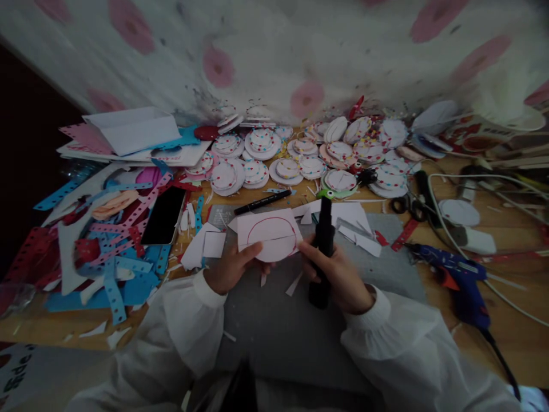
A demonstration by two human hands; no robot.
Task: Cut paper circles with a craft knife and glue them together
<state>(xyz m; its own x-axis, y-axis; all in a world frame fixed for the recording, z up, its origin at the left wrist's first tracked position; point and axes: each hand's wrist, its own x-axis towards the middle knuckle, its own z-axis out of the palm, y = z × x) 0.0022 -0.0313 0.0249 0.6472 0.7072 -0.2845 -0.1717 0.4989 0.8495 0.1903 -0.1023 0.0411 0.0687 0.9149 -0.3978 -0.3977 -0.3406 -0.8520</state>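
A white card with a red hand-drawn circle and a line across it is held above the grey cutting mat. Its lower edge is rounded along the red outline. My left hand pinches the card's lower left, thumb on top. My right hand is wrapped round a long black tool, held upright; its exact kind is unclear. That hand's thumb reaches the card's right edge. White paper offcuts and a black marker lie just beyond the card.
Layered white paper discs with coloured dots crowd the back. Blue and red punched strips and a phone lie left. On the right are a blue glue gun, scissors and a white cable.
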